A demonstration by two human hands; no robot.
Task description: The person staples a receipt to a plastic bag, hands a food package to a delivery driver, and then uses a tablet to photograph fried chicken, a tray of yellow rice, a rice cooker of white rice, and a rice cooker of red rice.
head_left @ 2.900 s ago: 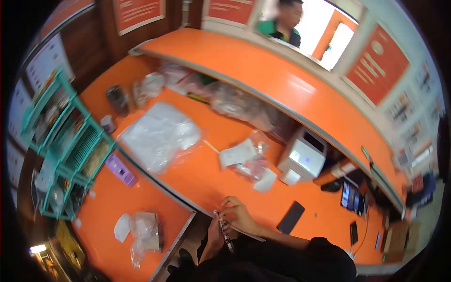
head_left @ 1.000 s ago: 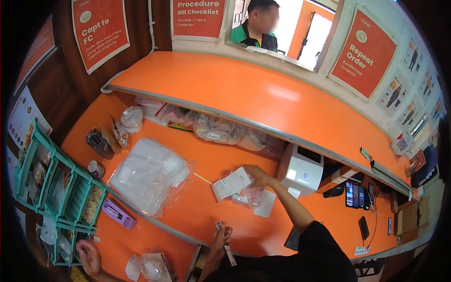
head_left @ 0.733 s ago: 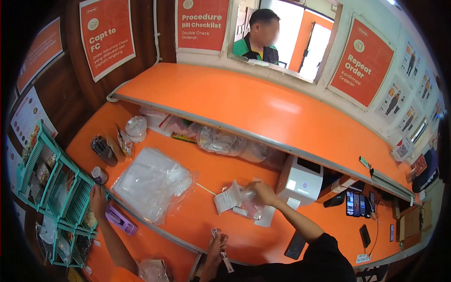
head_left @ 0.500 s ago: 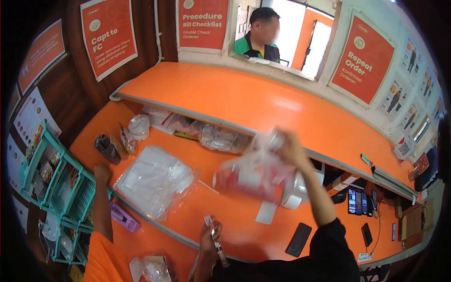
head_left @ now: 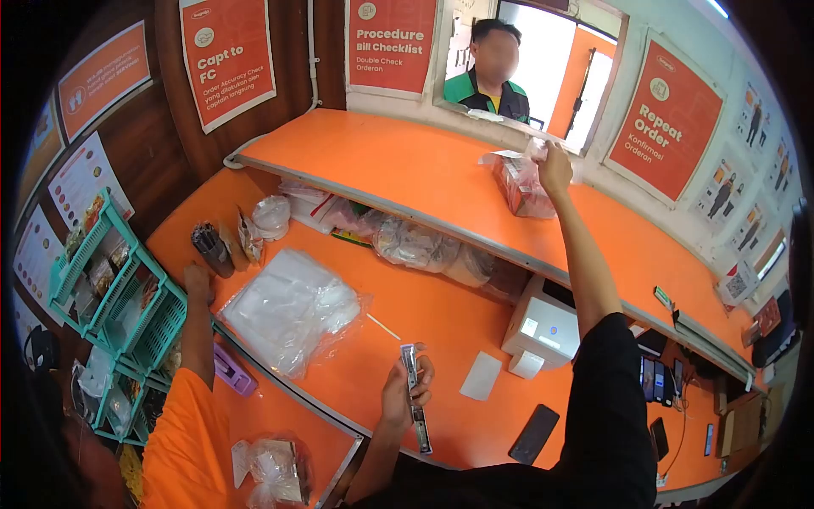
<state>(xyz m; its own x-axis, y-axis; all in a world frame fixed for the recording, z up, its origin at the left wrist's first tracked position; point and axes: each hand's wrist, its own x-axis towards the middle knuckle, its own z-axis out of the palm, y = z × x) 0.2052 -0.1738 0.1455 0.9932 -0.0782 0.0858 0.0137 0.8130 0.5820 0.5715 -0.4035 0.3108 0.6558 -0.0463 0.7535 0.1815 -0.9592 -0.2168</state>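
Observation:
My right hand [head_left: 555,170] is closed on the gathered top of a clear plastic bag [head_left: 524,188] with red-and-white packaging inside, at the upper shelf by the window. Over the lower counter, my left hand [head_left: 407,390] grips a slim, dark-and-silver object [head_left: 417,403], whose kind I cannot make out. A white slip of paper [head_left: 481,376] and a black phone [head_left: 535,433] lie to the right of my left hand. Beside them stands a white label printer [head_left: 545,327].
An orange-sleeved co-worker's hand [head_left: 197,282] rests at the left near a dark cup of straws [head_left: 210,246]. A stack of clear plastic bags [head_left: 288,312], green baskets [head_left: 140,314] and a purple stapler [head_left: 234,370] are nearby. A person [head_left: 493,72] stands beyond the window.
My right hand has moved the bag up and away from the lower counter to the upper shelf, uncovering the printer. My left hand has shifted slightly right. The view has tilted.

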